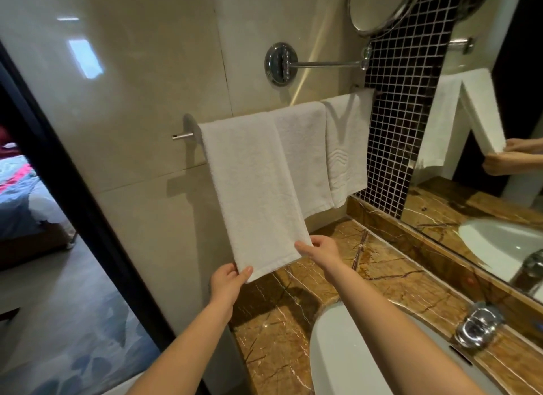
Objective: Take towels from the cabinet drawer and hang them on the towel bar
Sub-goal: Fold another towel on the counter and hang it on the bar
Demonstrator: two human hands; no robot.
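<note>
Towel bar point(188, 135): running along the glossy cream wall; showing a round brushed-metal stub at its near end, the rest lying under three towels.
Near towel point(252, 183): draping over the near end of the towel bar, its lower hem being held out from the wall; white nubby terry, rectangular, with a stitched hem.
Middle towel point(302, 148): hanging at mid-bar, its near edge lying behind the near towel, its far edge meeting the far towel.
Far towel point(346, 142): hanging at the far end of the towel bar; carrying a woven zigzag band low down.
Left hand point(227, 283): pinching the hem corner below the bar's near end, thumb pressing the front, fingers curling behind.
Right hand point(321, 252): grasping the other corner of the same hem, thumb lying on the cloth.
Room below the bar: hems of the middle and far towels ending short of the countertop, leaving a strip of bare wall.
Countertop point(382, 277): lying below the towel bar; polished brown marble with pale veins.
Basin point(352, 350): sitting in the countertop, below the bar and nearer the person; white, smooth, rounded.
Mosaic strip point(405, 101): starting just past the bar's far end; small dark square tiles.
Chrome mount point(280, 63): sitting on the wall above mid-bar; round, mirror-bright.
Door frame point(73, 174): standing well off the bar's near end; black, straight-edged, opening onto patterned carpet.
</note>
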